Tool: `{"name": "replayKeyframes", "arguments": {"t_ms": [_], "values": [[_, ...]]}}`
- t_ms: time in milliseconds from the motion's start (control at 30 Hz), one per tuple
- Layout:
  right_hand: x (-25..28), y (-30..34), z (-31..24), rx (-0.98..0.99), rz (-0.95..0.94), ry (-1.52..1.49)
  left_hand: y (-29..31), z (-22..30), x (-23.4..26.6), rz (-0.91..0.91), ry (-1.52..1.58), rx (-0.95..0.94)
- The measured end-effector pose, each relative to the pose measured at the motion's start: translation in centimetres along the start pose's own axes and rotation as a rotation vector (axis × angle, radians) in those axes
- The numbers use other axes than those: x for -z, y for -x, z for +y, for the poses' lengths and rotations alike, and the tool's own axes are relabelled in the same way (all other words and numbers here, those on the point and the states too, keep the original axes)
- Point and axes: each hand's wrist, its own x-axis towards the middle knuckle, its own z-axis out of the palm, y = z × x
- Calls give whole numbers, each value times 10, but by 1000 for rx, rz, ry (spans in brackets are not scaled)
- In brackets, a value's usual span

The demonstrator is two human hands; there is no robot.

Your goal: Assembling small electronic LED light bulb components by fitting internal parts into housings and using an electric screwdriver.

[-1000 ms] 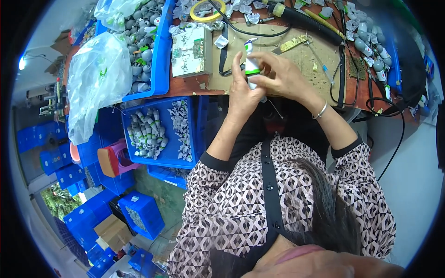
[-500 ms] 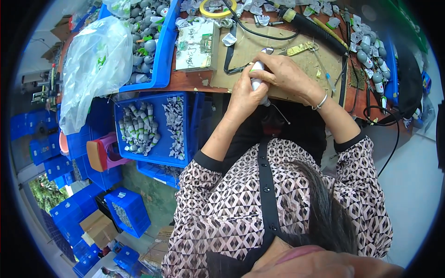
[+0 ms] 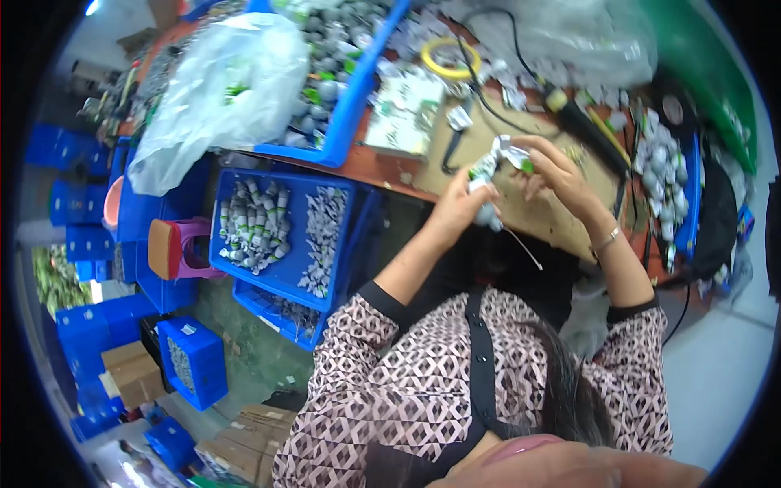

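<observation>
My left hand is closed around a small white-and-grey, bottle-shaped piece with a green band. Out of its grey lower end sticks a thin metal rod, slanting down to the right. My right hand is curled at the upper end of that piece, its fingers around a crumpled-looking white and green bit. Whether that bit is attached to the bottle-shaped piece is blurred. Both hands are above the near edge of the table, over a brown board.
A blue bin of grey round pieces stands left on the table, a clear plastic bag over it. Behind the hands are a white box, yellow tape roll and dark-handled tool. A blue tray sits below left.
My right hand has drawn away to the right from the bottle-shaped piece, with a white and green bit now showing at its fingers. My left hand keeps its hold. The view has shifted.
</observation>
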Motion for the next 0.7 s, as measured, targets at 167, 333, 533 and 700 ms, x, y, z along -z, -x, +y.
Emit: {"name": "replayKeyframes", "arguments": {"t_ms": [167,333,533,700], "values": [[-14,-41,-61,25,-78,167,-3,2,6,-151,175,-62],[-55,-160,-137,467,-223,361,-15,5,13,-212,221,-11],[-87,-361,-235,1010,291,1239,-11,16,16,-291,287,43],[-104,-481,-220,932,289,1432,-22,-10,16,-326,379,-10]]}}
